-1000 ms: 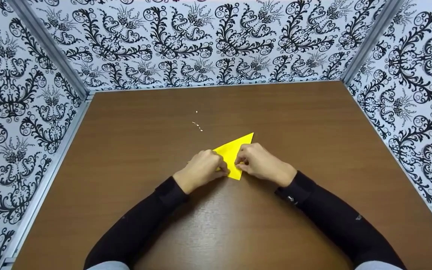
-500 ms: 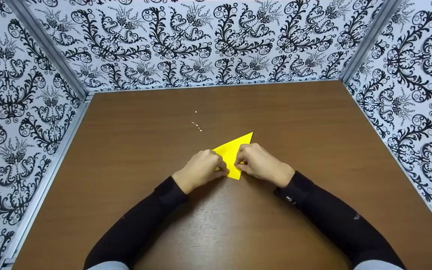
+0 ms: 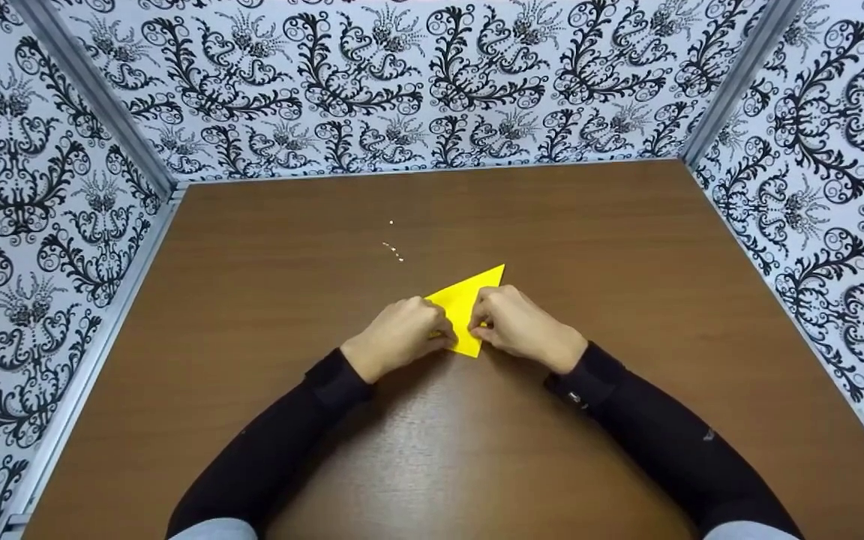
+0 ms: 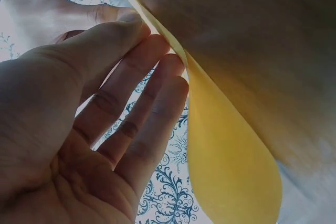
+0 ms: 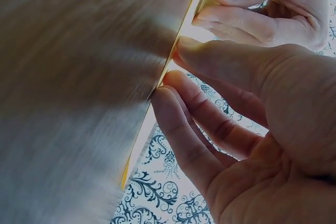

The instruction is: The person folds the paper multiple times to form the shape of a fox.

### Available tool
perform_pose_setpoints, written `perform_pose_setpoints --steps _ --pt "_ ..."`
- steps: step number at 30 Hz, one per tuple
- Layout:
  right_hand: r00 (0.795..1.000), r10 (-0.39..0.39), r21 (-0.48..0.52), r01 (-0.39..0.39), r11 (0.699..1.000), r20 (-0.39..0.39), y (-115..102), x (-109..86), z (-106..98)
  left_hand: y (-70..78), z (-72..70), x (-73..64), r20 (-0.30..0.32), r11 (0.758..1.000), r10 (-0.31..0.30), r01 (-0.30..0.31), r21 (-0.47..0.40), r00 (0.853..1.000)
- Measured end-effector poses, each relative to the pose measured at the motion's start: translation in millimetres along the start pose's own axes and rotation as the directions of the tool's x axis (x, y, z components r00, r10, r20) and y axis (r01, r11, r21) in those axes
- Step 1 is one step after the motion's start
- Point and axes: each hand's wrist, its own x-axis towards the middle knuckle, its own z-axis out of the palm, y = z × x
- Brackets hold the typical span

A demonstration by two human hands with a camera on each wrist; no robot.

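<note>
A folded sheet of yellow paper [image 3: 463, 304] lies on the table between the two hands, one corner pointing away to the back right. My left hand [image 3: 406, 334] pinches its left side with thumb and fingertips. In the left wrist view the paper [image 4: 231, 145] bulges up in a soft, uncreased loop beyond those fingertips. Curled fingers of my right hand [image 3: 518, 326] hold the right edge, thumb and index close together. The right wrist view shows the paper [image 5: 184, 22] nearly edge-on, as a thin bright line along the fingertips.
The brown wooden table [image 3: 289, 240] reaches back to a patterned wall [image 3: 372, 82], with more patterned walls at left and right. Small white specks [image 3: 393, 249] show on the table behind the paper. Grey metal posts [image 3: 739, 82] stand at the back corners.
</note>
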Motion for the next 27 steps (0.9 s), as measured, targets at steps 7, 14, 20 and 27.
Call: perform_pose_setpoints --steps 7,14,20,27 --pt "1.000 0.011 0.002 -0.011 1.000 0.002 0.0 0.4 -0.4 -7.4 -4.2 1.2 -0.044 1.000 -0.009 0.010 0.010 0.999" --pt "1.000 0.021 -0.017 -0.021 1.000 0.007 0.8 0.8 0.7 -17.6 -12.8 6.8 -0.050 0.998 -0.054 0.056 0.041 0.997" --pt "1.000 0.025 -0.006 -0.025 1.000 0.008 0.1 1.3 -1.2 -25.8 -23.4 21.2 -0.048 0.992 -0.058 0.063 0.110 0.997" --pt "0.999 0.027 0.005 -0.027 1.000 0.021 0.6 0.9 0.4 -29.6 -23.0 36.5 0.008 0.990 -0.052 0.051 0.133 0.999"
